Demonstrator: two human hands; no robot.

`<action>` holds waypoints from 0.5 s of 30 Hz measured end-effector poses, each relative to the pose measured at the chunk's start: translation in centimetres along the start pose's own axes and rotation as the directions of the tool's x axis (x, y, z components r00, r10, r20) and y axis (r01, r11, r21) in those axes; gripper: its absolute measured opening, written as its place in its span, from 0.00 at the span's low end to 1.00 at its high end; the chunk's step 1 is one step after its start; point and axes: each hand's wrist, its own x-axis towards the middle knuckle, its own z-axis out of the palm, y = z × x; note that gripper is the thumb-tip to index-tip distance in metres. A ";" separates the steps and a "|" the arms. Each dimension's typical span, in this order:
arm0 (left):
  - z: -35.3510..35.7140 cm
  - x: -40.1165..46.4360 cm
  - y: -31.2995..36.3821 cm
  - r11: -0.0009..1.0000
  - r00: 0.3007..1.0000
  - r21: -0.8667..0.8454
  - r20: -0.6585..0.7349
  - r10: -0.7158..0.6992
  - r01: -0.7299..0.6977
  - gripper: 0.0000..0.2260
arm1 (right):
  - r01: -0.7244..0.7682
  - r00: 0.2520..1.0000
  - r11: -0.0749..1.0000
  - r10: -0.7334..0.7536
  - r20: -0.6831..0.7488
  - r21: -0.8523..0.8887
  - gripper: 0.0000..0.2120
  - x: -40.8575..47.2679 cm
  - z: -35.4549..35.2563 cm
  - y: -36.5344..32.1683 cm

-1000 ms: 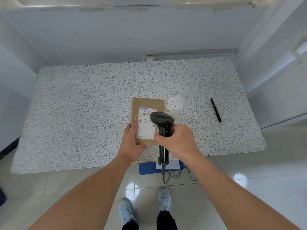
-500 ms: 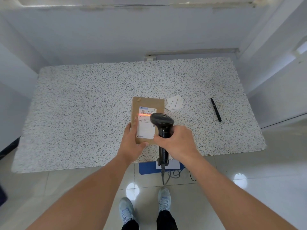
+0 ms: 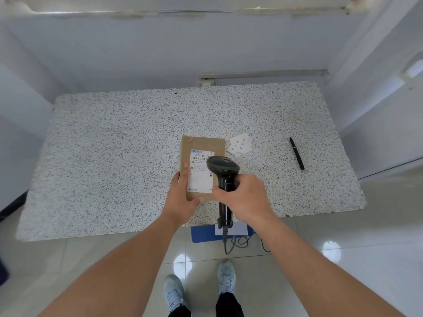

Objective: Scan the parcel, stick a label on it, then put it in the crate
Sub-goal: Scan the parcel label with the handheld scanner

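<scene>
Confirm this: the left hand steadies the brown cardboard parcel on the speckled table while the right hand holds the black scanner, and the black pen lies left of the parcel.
One thing is wrong: in the head view the black pen lies right of the brown cardboard parcel, beyond the small white labels. The rest stands.

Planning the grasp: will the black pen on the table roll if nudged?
Probably. The pen looks slim and round, lying flat on the speckled table with nothing touching it. A clip might stop it; too small to tell. Likely light and stiff.
</scene>
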 end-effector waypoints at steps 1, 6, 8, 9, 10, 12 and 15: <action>0.0 0.1 0.0 1.000 1.000 -0.004 0.000 -0.012 0.012 0.52 | -0.002 1.000 1.000 0.002 -0.002 -0.002 0.16 0.1 0.0 0.1; -0.1 0.5 -0.2 0.994 0.994 -0.004 -0.015 -0.110 0.110 0.52 | -0.013 1.000 0.997 0.011 -0.024 -0.081 0.15 1.2 0.0 0.7; -0.2 0.7 -0.2 0.990 0.990 -0.009 -0.007 -0.143 0.143 0.52 | -0.030 0.999 0.995 0.027 -0.032 -0.094 0.14 1.8 0.1 1.1; -0.3 0.8 -0.1 0.989 0.989 -0.007 0.003 -0.149 0.149 0.52 | -0.042 0.998 0.994 0.038 -0.041 -0.103 0.14 2.1 0.1 1.4; -0.4 0.9 -0.1 0.988 0.988 -0.005 0.017 -0.153 0.153 0.52 | -0.055 0.997 0.992 0.049 -0.052 -0.112 0.13 2.5 0.1 1.7; -0.7 1.3 0.1 0.987 0.986 0.017 0.048 -0.159 0.158 0.52 | -0.075 0.995 0.989 0.065 -0.079 -0.128 0.12 3.1 0.1 2.5; -1.1 2.0 0.4 0.981 0.980 0.096 0.096 -0.175 0.166 0.52 | -0.098 0.991 0.983 0.081 -0.111 -0.153 0.10 4.0 -0.1 3.7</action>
